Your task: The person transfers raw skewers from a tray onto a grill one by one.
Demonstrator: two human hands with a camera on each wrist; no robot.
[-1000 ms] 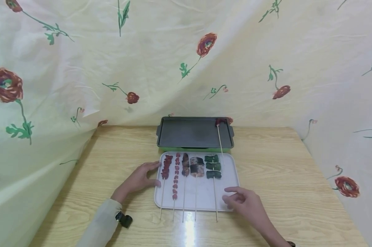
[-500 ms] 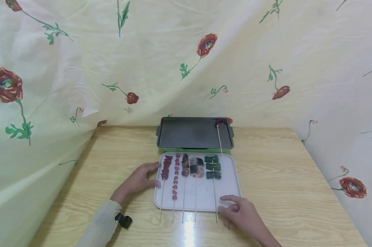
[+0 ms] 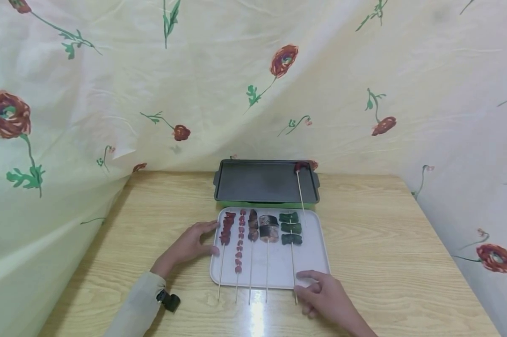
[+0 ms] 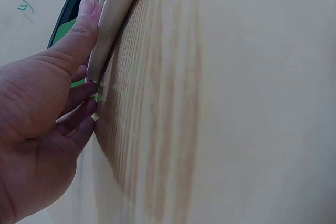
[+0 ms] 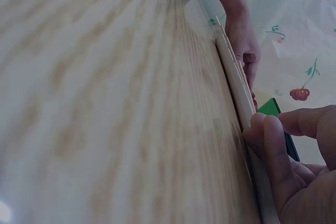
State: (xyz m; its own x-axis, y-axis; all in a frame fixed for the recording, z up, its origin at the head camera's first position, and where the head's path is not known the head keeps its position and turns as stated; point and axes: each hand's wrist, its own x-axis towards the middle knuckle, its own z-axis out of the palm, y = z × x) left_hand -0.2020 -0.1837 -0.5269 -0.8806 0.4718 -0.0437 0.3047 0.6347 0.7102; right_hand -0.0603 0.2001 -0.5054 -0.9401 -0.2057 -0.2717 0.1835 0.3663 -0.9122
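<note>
A white tray [image 3: 316, 220] holds several skewers. My left hand [image 3: 192, 241] rests at its left edge; in the left wrist view, the thumb [image 4: 88, 9] lies on the tray rim and the other fingertips touch its side. At the tray's lower right, my right hand [image 3: 322, 299] is beside the stick of the green-pieced skewer [image 3: 291, 228]. In the head view, the index finger and thumb stay apart, with the thumb tip at the stick; contact is hard to tell. Other skewers carry dark red pieces [image 3: 227, 228], small red pieces [image 3: 240, 236], brown pieces [image 3: 253, 227] and grey-pink slices [image 3: 268, 229].
Behind the tray stands a black griddle pan [image 3: 257, 182] on a green base. A skewer with a dark piece [image 3: 300, 167] lies across its right side, its stick reaching over the tray. Flowered cloth [image 3: 220, 84] hangs around the wooden table [image 3: 375, 224].
My right hand has moved left and toward me, from the tray's right edge to the green-pieced skewer's stick. My left hand has kept its place on the tray.
</note>
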